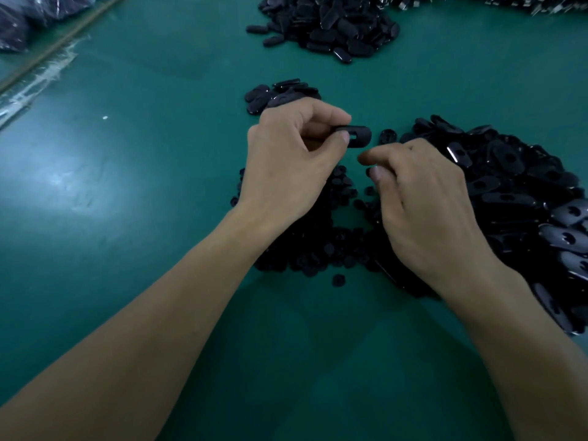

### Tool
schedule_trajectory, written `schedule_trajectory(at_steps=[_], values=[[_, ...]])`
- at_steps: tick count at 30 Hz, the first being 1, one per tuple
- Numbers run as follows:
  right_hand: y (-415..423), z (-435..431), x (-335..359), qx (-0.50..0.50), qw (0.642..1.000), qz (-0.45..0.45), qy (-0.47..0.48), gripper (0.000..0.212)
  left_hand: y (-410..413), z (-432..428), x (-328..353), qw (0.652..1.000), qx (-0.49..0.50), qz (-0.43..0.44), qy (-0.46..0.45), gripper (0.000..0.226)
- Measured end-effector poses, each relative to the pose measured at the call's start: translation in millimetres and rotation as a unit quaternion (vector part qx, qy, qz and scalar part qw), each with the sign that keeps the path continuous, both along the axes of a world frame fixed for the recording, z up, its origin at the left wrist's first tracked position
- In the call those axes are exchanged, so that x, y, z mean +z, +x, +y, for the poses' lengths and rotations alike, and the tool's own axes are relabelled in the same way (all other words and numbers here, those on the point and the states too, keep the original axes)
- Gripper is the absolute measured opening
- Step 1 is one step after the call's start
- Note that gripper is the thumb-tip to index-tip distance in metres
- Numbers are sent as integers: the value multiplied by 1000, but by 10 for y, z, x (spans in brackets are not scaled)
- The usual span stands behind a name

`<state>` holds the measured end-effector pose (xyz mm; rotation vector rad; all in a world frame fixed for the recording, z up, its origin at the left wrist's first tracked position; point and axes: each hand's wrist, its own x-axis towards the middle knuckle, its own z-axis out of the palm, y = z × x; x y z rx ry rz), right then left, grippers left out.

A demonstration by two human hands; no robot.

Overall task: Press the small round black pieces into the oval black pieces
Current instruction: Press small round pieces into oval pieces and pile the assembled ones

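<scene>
Bare forearms are reaching over the green table (pixel 127 160). Under them the round pieces (pixel 318 249) are lying heaped. The right hand (pixel 423 205) is curling over that heap; I cannot tell if it is holding one. Just beyond, the left hand (pixel 286 160) is pinching an oval (pixel 356 136), hole showing. It should go best by steadying the oval, centring a round piece on the hole and pressing squarely. No writing is showing.

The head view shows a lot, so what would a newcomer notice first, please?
At centre, the left hand pinches an oval black piece, with the right hand close beside it, fingers curled. Black heaps surround them on the green table: oval pieces at right and top, small round pieces beneath the hands.
</scene>
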<state>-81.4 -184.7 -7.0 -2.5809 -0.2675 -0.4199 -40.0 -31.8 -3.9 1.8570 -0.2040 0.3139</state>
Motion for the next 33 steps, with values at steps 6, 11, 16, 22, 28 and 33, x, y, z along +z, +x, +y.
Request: schedule_trajectory(at_steps=[6, 11, 16, 22, 28, 33], values=[[-10, -14, 9, -8, 998, -33, 49, 19, -38, -19, 14, 999, -12, -15, 30, 16], [-17, -6, 9, 9, 994, -43, 100, 14, -45, -32, 12, 999, -17, -16, 39, 16], [-11, -20, 0, 15, 994, -41, 95, 15, -48, -45, 1, 998, -41, -10, 42, 15], [0, -44, 13, 24, 994, -75, 78, 19, -38, -27, 1, 998, -34, -14, 43, 15], [-9, -63, -7, 27, 991, -89, 98, 15, -27, -15, -7, 998, -16, -13, 53, 16], [-7, -61, -7, 24, 989, -68, 127, 10, -21, -9, -9, 998, 0, -16, 55, 15]])
